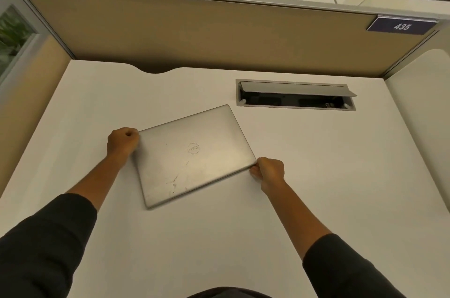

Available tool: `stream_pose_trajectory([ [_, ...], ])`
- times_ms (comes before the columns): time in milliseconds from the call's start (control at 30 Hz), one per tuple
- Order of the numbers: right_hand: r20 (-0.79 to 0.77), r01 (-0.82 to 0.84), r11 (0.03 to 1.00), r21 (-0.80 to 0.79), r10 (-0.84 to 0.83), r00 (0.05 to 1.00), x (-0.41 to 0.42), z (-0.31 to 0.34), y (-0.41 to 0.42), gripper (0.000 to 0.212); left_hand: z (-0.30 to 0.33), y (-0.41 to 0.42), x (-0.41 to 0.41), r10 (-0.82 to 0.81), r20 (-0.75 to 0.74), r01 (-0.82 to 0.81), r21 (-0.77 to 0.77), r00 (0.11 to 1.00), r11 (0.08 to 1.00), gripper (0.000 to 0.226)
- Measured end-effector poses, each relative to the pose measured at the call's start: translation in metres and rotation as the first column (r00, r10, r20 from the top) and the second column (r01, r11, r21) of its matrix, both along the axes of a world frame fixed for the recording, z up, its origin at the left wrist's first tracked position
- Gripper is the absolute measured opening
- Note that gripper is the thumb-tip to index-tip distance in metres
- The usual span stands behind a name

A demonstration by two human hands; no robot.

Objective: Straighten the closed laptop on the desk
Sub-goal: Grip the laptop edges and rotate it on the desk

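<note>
A closed silver laptop (192, 155) lies on the white desk (316, 176), turned at an angle so its far right corner points toward the back. My left hand (123, 141) is closed against the laptop's far left corner. My right hand (269, 172) grips the near right corner, fingers curled at the edge. Both forearms reach in from dark sleeves at the bottom of the view.
A cable box (295, 95) with its grey lid tipped open is set into the desk behind and right of the laptop. A tan partition (194, 29) runs along the back, with a blue number plate (401, 26) at its right end. Partition walls close off both sides.
</note>
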State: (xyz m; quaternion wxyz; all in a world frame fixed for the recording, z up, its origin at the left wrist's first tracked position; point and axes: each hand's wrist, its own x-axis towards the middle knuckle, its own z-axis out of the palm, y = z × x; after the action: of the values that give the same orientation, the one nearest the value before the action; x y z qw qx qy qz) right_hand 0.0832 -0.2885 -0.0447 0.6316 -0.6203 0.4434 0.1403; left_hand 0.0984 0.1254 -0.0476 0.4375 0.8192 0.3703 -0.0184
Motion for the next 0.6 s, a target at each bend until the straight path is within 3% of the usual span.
stream_pose_trajectory([
  [133,0.008,0.072,0.993,0.095,-0.073,0.997,0.004,-0.004,0.002,0.012,-0.002,0.004,0.002,-0.035,-0.017,0.035,-0.026,0.999,0.999,0.035],
  [333,0.014,0.083,0.997,0.005,-0.083,0.996,0.008,0.002,0.010,0.018,-0.004,0.003,-0.009,-0.019,-0.027,0.018,-0.058,0.999,0.998,0.041],
  [600,0.067,0.030,0.997,-0.070,-0.026,0.997,0.037,0.014,-0.001,0.009,-0.008,-0.016,-0.051,0.015,-0.009,-0.016,-0.139,1.000,0.990,0.027],
])
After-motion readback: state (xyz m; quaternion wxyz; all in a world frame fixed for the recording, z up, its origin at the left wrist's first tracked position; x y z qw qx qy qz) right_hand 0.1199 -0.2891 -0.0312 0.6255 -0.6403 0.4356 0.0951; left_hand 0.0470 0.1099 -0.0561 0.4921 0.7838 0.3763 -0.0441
